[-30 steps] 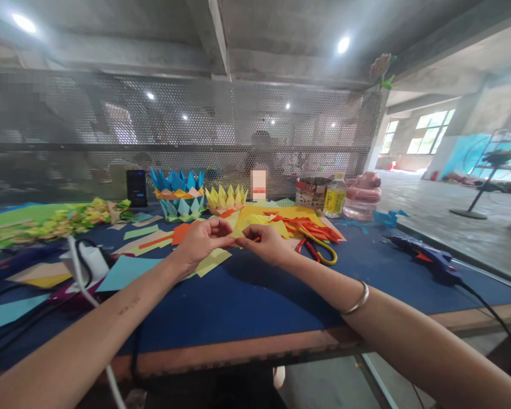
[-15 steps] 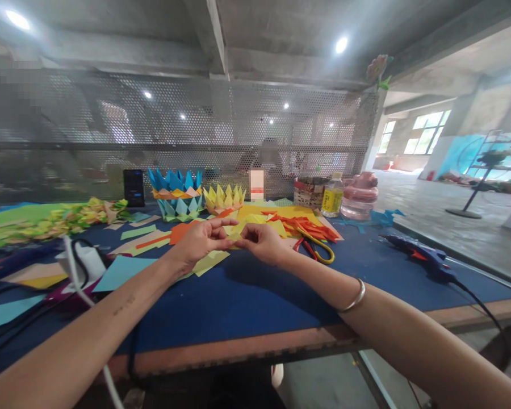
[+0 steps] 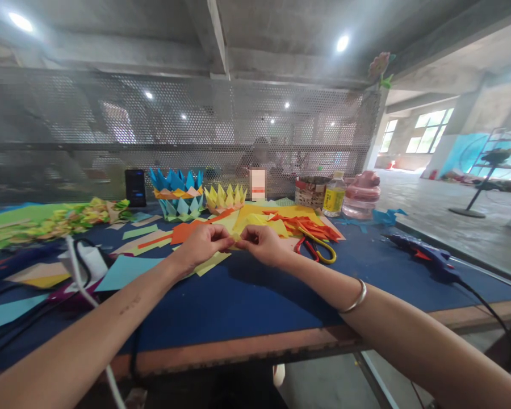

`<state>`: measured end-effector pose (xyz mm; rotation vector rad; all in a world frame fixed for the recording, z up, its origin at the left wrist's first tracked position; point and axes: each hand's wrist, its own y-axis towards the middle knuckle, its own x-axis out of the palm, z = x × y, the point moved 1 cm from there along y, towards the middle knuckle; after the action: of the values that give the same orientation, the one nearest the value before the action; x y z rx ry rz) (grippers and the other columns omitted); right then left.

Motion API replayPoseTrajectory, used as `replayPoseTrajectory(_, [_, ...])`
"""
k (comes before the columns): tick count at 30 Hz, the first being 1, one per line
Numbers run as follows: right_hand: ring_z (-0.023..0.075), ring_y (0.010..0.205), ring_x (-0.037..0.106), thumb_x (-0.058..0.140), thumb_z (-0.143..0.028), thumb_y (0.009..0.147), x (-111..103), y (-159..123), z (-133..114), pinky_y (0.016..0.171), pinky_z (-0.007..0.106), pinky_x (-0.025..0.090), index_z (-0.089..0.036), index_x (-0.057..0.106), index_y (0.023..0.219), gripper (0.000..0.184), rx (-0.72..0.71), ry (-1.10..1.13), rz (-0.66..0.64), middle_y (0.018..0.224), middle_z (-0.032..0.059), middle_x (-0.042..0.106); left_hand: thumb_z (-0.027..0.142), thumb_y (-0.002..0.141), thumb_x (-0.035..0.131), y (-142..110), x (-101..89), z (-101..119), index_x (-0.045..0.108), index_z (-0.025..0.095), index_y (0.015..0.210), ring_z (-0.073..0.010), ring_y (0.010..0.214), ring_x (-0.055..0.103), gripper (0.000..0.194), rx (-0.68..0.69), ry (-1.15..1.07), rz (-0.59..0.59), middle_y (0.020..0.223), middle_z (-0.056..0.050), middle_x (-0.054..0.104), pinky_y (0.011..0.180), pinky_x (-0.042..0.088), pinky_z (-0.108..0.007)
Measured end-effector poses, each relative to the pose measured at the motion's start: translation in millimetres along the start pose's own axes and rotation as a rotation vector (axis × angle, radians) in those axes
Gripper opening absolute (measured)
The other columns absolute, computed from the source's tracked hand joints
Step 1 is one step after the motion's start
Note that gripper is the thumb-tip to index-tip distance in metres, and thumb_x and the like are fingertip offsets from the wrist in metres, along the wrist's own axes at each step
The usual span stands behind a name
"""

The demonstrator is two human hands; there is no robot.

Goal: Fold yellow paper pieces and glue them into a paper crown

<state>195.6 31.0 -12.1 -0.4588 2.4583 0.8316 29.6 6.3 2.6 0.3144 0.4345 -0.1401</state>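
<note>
Above the blue tabletop, my left hand [image 3: 204,245] and my right hand [image 3: 262,243] meet fingertip to fingertip. Both are closed in a pinch on a small piece of yellow paper [image 3: 235,236], mostly hidden by the fingers. Behind them lie yellow paper sheets [image 3: 298,214] and a heap of folded orange paper pieces [image 3: 321,229]. Scissors [image 3: 323,250] with yellow and red handles rest just right of my right hand. Orange paper [image 3: 183,232] lies beyond my left hand, and a pale yellow sheet [image 3: 213,263] sits beneath it.
Folded-paper crowns, one blue and orange [image 3: 177,193], one yellow [image 3: 225,197], stand at the back. A yellow-labelled bottle [image 3: 334,195] and a pink-topped bottle [image 3: 361,196] stand back right. A glue gun [image 3: 426,257] lies right. A white cable [image 3: 79,272] crosses the left side.
The fingers of my left hand have curled in from a more spread pose, closing on the paper. My right hand stays nearly in place.
</note>
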Motion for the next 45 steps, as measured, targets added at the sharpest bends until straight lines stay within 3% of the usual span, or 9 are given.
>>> replayPoseTrajectory(6, [0.0068,0.053,0.035,0.061,-0.026,0.077,-2,0,-2,0.050,0.021,0.026,-0.016,0.048,0.061,0.023,0.006,-0.034,0.009,0.055,-0.0058,0.043,0.047,0.062,0.069,-2,-0.2,4,0.058,0.018,0.060,-0.0145,0.054,0.056,0.031,0.044,0.068,0.032,0.053,0.001,0.060,0.056,0.044,-0.026])
replayPoseTrajectory(15, [0.0068,0.053,0.038,0.062,-0.031,0.078,-2,-1,5,0.052,0.021,0.030,-0.014,0.057,0.067,0.021,0.098,-0.066,-0.023,0.056,-0.0051,0.047,0.050,0.066,0.068,3,-1.6,-10,0.065,0.017,0.069,-0.0168,0.060,0.060,0.033,0.084,0.141,0.036,0.062,-0.002,0.066,0.059,0.045,-0.027])
replayPoseTrajectory(21, [0.0070,0.056,0.045,0.062,-0.027,0.078,0,-2,5,0.054,0.020,0.032,-0.014,0.062,0.071,0.016,0.025,-0.106,-0.088,0.059,-0.0036,0.054,0.043,0.066,0.071,3,-0.5,-7,0.068,0.017,0.074,-0.0167,0.066,0.061,0.027,0.108,0.089,0.018,0.071,-0.002,0.069,0.066,0.046,-0.027])
replayPoseTrajectory(30, [0.0073,0.059,0.046,0.059,-0.029,0.082,2,-3,3,0.057,0.020,0.033,-0.014,0.063,0.074,0.017,-0.038,-0.074,-0.099,0.061,-0.0033,0.056,0.039,0.059,0.073,-2,-2.3,-2,0.062,0.016,0.059,-0.0111,0.052,0.049,0.025,-0.006,-0.024,0.085,0.054,0.003,0.056,0.051,0.037,-0.023])
replayPoseTrajectory(34, [0.0073,0.058,0.045,0.059,-0.030,0.081,-1,-2,3,0.055,0.020,0.032,-0.013,0.064,0.074,0.019,0.011,-0.092,-0.039,0.061,-0.0028,0.055,0.042,0.058,0.075,-1,-1.4,-4,0.066,0.017,0.071,-0.0145,0.062,0.058,0.030,-0.037,-0.098,0.043,0.066,-0.001,0.065,0.057,0.043,-0.025])
replayPoseTrajectory(37, [0.0073,0.056,0.043,0.060,-0.029,0.081,-3,-2,0,0.053,0.020,0.031,-0.013,0.063,0.072,0.019,0.035,-0.099,-0.015,0.059,-0.0031,0.052,0.043,0.056,0.078,0,-0.6,-4,0.063,0.017,0.064,-0.0167,0.064,0.062,0.031,-0.065,-0.094,-0.014,0.062,-0.001,0.065,0.060,0.045,-0.026])
replayPoseTrajectory(41, [0.0070,0.053,0.039,0.059,-0.031,0.081,-3,-2,-2,0.050,0.020,0.028,-0.013,0.063,0.072,0.021,0.055,-0.103,-0.007,0.054,-0.0047,0.047,0.044,0.050,0.081,1,-1.0,-3,0.055,0.018,0.052,-0.0195,0.062,0.065,0.037,-0.115,-0.078,0.009,0.050,0.002,0.060,0.061,0.048,-0.029])
replayPoseTrajectory(45, [0.0073,0.053,0.040,0.058,-0.032,0.081,-7,1,2,0.050,0.020,0.029,-0.014,0.065,0.075,0.021,0.062,-0.137,0.009,0.055,-0.0040,0.049,0.047,0.055,0.078,0,-2.4,-1,0.062,0.017,0.067,-0.0227,0.069,0.068,0.036,-0.100,-0.054,0.049,0.061,-0.002,0.068,0.061,0.047,-0.029])
